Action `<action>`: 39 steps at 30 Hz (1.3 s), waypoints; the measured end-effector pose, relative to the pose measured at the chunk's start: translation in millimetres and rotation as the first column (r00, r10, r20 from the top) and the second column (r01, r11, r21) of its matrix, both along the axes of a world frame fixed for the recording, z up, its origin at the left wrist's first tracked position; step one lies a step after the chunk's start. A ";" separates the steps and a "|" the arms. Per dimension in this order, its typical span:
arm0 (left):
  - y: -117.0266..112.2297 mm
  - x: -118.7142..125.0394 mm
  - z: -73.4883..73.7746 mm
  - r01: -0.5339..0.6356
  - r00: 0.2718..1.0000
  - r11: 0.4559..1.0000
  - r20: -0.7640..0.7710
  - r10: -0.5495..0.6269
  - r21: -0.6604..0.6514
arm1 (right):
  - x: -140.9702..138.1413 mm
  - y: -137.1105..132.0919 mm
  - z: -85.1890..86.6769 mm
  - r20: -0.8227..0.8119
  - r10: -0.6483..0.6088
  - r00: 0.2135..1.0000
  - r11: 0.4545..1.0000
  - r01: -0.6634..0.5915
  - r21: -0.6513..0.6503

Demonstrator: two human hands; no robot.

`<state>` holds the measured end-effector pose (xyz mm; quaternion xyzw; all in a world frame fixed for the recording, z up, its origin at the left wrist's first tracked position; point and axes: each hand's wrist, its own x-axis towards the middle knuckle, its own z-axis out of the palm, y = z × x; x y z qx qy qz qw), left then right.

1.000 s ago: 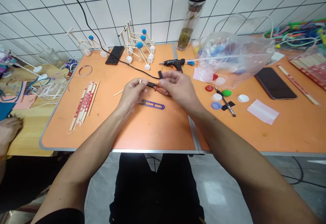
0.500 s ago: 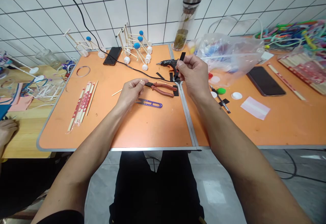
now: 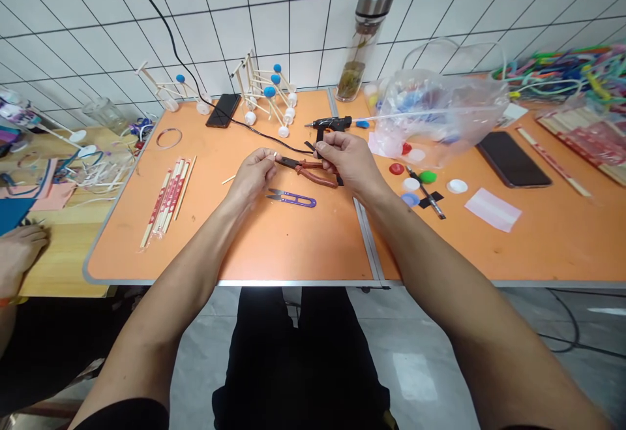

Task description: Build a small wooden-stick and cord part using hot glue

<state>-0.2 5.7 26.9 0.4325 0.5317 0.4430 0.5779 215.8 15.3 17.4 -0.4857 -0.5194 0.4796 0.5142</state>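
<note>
Our left hand [image 3: 252,177], forearm coming in from 7 o'clock, pinches a small wooden stick [image 3: 274,154] between its fingertips. Our right hand [image 3: 349,166], from 5 o'clock, curls above the red-handled pliers [image 3: 313,173]; we cannot tell whether it grips them.

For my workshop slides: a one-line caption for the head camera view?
Left hand and right hand hover over red-handled pliers, beside purple snips on an orange table.

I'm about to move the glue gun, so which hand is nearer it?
Right. The right hand sits just below the glue gun; the left hand is farther off, down and to its left.
</note>
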 end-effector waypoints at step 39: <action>16.9 -11.9 -13.1 -0.116 0.992 0.982 -0.027 0.122 0.147 | 11.6 45.6 16.7 0.822 -0.218 0.527 0.971 0.035 0.235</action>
